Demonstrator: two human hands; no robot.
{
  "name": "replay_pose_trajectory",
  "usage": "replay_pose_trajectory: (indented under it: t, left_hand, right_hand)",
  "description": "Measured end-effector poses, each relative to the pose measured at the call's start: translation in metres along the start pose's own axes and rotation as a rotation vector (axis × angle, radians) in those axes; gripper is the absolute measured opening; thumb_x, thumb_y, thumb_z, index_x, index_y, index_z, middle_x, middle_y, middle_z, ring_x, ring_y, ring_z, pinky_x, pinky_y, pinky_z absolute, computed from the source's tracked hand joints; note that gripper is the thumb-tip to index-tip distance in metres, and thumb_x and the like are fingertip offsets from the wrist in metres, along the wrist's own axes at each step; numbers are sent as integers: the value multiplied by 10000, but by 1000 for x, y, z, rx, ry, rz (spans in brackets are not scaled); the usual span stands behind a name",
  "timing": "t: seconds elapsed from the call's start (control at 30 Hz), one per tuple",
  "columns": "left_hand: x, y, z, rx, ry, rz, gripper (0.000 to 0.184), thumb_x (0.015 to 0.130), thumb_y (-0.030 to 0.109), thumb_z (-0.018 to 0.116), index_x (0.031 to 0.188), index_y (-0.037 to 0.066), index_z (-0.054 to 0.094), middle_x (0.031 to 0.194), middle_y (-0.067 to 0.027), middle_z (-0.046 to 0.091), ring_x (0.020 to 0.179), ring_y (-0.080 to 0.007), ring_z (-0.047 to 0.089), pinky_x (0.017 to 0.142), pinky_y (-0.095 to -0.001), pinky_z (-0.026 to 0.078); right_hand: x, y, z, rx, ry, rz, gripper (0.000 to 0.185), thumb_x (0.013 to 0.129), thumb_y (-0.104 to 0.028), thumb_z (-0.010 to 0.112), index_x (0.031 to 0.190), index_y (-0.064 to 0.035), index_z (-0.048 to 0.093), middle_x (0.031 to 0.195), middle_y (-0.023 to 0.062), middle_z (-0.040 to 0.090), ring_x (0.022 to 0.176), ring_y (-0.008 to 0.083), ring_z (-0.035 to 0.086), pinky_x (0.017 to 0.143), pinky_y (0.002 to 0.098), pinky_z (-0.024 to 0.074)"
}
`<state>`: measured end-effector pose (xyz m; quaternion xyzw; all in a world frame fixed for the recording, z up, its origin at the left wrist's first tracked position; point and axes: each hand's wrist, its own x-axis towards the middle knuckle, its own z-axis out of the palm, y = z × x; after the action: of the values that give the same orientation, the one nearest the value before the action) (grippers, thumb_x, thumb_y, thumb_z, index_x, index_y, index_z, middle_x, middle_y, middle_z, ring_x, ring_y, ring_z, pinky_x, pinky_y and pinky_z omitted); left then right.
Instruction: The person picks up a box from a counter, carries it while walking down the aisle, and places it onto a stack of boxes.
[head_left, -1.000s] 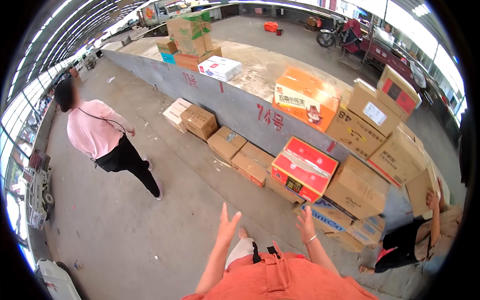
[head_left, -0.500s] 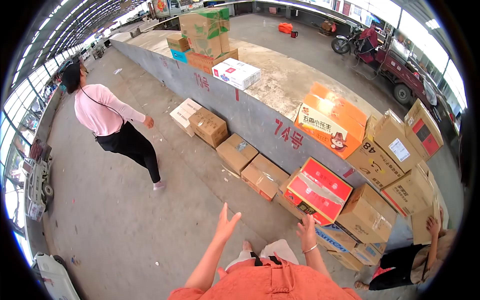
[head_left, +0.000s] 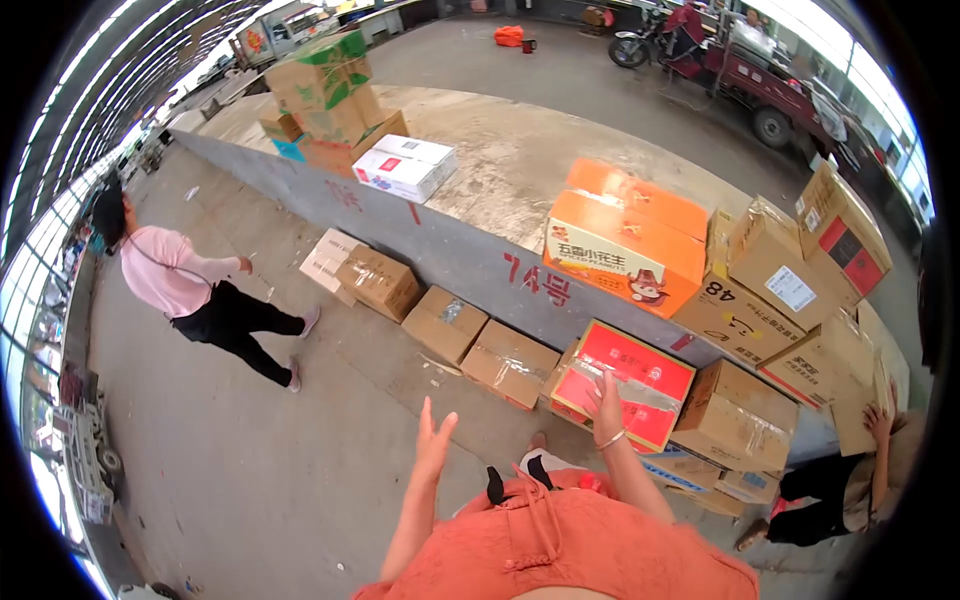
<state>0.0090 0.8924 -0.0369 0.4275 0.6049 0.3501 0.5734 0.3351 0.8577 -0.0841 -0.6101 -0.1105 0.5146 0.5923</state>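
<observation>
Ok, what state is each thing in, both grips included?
Left grip: open, empty.
Right grip: open, empty; contact with red box unclear.
Red box: top taped over, shut.
Brown box left of it: shut, taped.
Orange box: top closed, on the ledge.
White box: closed, on the ledge.
Carton at far right: another person's hand at it; open or shut unclear.
Motor tricycle: standing on its wheels.
</observation>
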Motion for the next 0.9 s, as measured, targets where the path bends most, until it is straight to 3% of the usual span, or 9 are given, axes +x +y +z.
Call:
replay_pose_trajectory:
  t: [0.07, 0.2, 0.3, 0.4, 0.5, 0.57, 0.67, 0.83, 0.9]
  left_hand:
    - [22, 18, 10, -14, 8, 44, 873, 932, 380, 652, 1586, 82, 157, 1644, -184, 137, 1497, -376, 180, 1198, -440, 201]
    - [55, 60, 36, -49, 3, 16, 873, 931, 386, 646, 1585, 74, 159, 1645, -176, 135, 1499, -370, 178, 1199, -436, 204]
    - [96, 67, 58, -3, -81, 125, 895, 920, 414, 652, 1576, 43, 169, 1634, -190, 168, 1501, -352, 187, 1203, -430, 202]
    - [143, 94, 92, 234, -89, 279, 942, 894, 509, 650, 1550, -7, 212, 1597, -229, 242, 1497, -330, 214, 1207, -409, 201]
    - [206, 112, 136, 290, -148, 430, 982, 881, 550, 645, 1552, -4, 190, 1584, -276, 220, 1490, -381, 200, 1207, -430, 201]
    - [247, 124, 175, 303, -153, 523, 949, 889, 484, 657, 1544, -28, 200, 1586, -268, 225, 1493, -360, 206, 1210, -421, 193]
    - [272, 161, 213, 292, -230, 517, 1005, 854, 506, 669, 1549, -28, 177, 1577, -288, 215, 1488, -379, 203, 1201, -432, 217]
    - [319, 183, 258, 121, -344, 372, 1064, 806, 501, 694, 1560, -13, 146, 1583, -303, 180, 1488, -407, 185, 1193, -448, 238]
    - [334, 174, 273, 260, -253, 406, 1075, 799, 493, 698, 1567, 4, 125, 1582, -306, 178, 1486, -414, 183, 1191, -456, 242]
  right_hand:
    - [21, -21, 1, 9, 124, -147, 843, 966, -568, 482, 1579, -75, 177, 1633, 134, 209, 1484, 306, 249, 1191, 495, 180]
    - [57, -66, -14, -498, 489, -750, 721, 1000, -341, 525, 1543, 20, 218, 1619, 170, 220, 1499, 293, 201, 1205, 397, 180]
    - [90, -97, -39, -367, 589, -767, 699, 1003, -300, 537, 1538, 26, 228, 1609, 193, 237, 1498, 302, 201, 1211, 399, 165]
    - [123, -116, -65, -400, 631, -795, 673, 1019, -305, 523, 1532, 32, 245, 1595, 211, 262, 1484, 318, 238, 1207, 395, 184]
    - [152, -128, -86, -425, 589, -750, 740, 1020, -429, 492, 1539, 30, 231, 1596, 234, 243, 1463, 346, 275, 1186, 414, 234]
    - [143, -146, -67, -456, 606, -656, 757, 1012, -466, 492, 1535, 27, 253, 1595, 221, 258, 1464, 336, 282, 1181, 420, 247]
    - [184, -138, -94, -564, 477, -637, 770, 1010, -505, 471, 1529, 27, 271, 1600, 206, 258, 1470, 327, 280, 1175, 419, 262]
    - [205, -135, -87, -760, 716, -653, 760, 998, -554, 460, 1502, 5, 356, 1493, 227, 438, 1343, 358, 471, 1076, 424, 401]
    - [209, -133, -78, -758, 838, -659, 757, 989, -554, 481, 1489, 4, 380, 1446, 242, 487, 1289, 369, 524, 1032, 425, 442]
